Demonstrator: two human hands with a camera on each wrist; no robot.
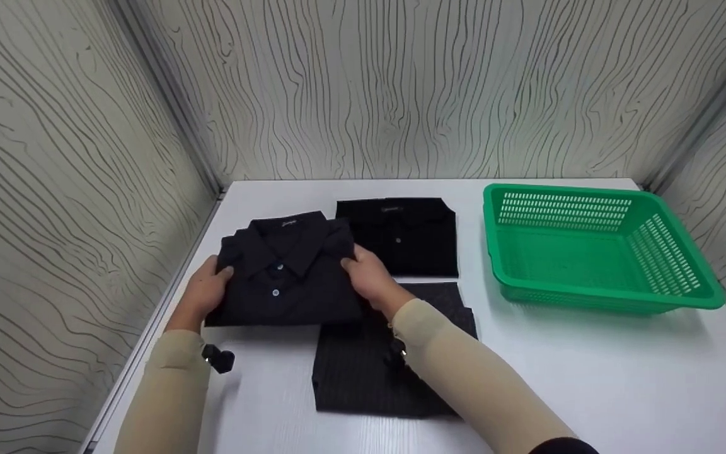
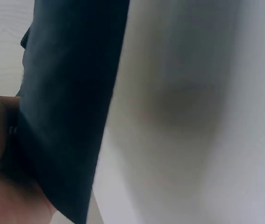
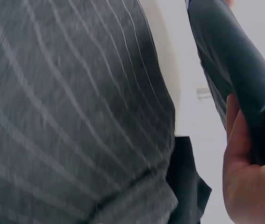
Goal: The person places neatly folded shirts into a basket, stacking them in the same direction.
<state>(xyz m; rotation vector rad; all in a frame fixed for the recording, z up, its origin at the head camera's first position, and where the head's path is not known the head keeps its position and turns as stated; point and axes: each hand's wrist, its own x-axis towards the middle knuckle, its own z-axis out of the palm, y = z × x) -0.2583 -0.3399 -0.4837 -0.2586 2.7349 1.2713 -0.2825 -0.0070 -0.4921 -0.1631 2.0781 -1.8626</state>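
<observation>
A folded dark navy shirt [image 1: 300,290] with a collar and pale buttons is held up between both hands, its collar toward the back wall. My left hand [image 1: 207,285] grips its left side, thumb on top. The right hand [image 1: 368,272] grips the right side, thumb on top and fingers underneath, as the right wrist view shows. In the left wrist view the shirt [image 2: 71,102] hangs above the white table, its shadow below. Just under the right forearm lies a folded dark pinstriped garment [image 1: 363,372], its stripes plain in the right wrist view.
Behind the right hand lies a folded black shirt [image 1: 420,246]. A green plastic basket [image 1: 602,299] with slotted walls stands at the right on the white table [image 1: 262,391]. Wood-patterned panels [image 1: 363,88] enclose the back and both sides.
</observation>
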